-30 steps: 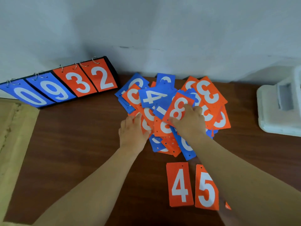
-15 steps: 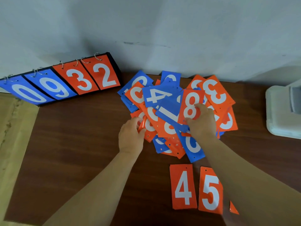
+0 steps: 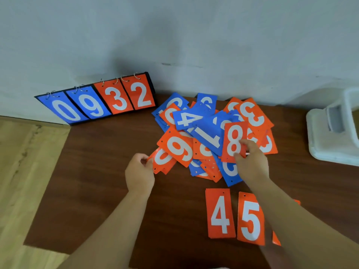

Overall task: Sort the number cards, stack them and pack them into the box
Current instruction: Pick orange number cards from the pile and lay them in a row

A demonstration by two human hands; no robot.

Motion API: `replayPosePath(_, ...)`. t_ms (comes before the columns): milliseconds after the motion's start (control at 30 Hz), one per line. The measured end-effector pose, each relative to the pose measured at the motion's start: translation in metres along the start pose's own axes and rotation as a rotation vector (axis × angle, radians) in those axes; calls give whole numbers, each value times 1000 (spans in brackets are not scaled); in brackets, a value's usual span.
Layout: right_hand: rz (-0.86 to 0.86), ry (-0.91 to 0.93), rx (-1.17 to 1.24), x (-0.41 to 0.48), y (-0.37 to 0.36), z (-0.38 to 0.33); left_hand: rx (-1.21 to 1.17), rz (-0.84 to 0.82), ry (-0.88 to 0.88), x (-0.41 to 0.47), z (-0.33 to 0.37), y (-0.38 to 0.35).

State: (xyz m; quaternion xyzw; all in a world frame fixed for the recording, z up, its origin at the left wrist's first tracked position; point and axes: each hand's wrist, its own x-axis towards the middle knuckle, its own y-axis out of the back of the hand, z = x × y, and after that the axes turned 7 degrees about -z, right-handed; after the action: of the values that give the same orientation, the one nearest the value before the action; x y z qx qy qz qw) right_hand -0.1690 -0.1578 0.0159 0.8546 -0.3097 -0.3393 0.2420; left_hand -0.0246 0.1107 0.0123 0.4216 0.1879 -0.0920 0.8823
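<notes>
The cards (image 3: pixel 211 136) are orange or blue with white numerals, the tabletop (image 3: pixel 108 191) is dark reddish-brown woodgrain, the wall (image 3: pixel 174 35) is pale grey, and the foam block (image 3: pixel 326 140) is white.

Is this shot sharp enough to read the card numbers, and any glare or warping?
Head view: digits read cleanly, such as the orange 8 card in the right hand; head view: soft even light, no glare on the card pile, dim shadow on the wall above the scoreboard; head view: wide-angle bending slants the scoreboard.
</notes>
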Motion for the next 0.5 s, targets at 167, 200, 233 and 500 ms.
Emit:
replayPosePath(167,-99,66,-4,-32,-8,-5,-98,40,-60,-21,-12,29)
replayPosePath(200,-124,76,8,-38,-10,-8,-109,55,-82,-24,-15,36)
replayPosePath(233,-141,92,26,-45,-11,-12,-118,72,-95,-28,-17,42)
replayPosePath(500,-297,225,169,-91,-16,-49,-270,-15,-92,-47,-22,97)
